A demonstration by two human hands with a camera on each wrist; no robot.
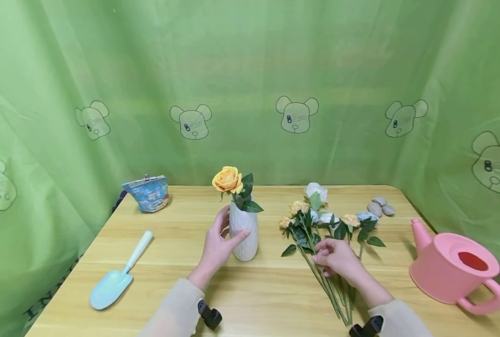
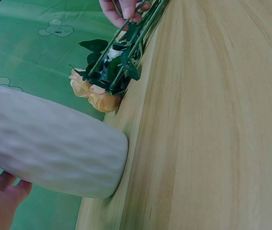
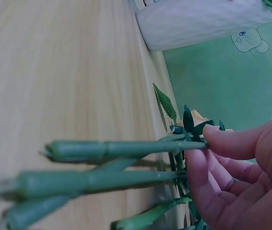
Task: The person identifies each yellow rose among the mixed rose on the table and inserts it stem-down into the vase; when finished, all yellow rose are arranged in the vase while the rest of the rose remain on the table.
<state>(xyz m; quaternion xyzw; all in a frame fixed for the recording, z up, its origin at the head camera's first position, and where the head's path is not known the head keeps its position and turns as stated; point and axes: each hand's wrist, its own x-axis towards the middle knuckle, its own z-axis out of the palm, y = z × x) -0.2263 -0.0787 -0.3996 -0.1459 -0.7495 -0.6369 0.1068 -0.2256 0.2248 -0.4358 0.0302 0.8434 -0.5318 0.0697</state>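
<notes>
A white textured vase stands on the wooden table with one yellow-orange rose and its dark green leaves in its mouth. My left hand grips the vase around its side, thumb across the front. To the right lies a bunch of artificial roses, with peach blooms, white blooms and pale blue ones. Over their stems, my right hand pinches one green rose stem between thumb and forefinger. Other stems lie just beside it, their cut ends toward me.
A pink watering can stands at the right edge, with several grey stones behind the roses. On the left are a light blue hand trowel and a clipped blue bag. A green curtain surrounds the table.
</notes>
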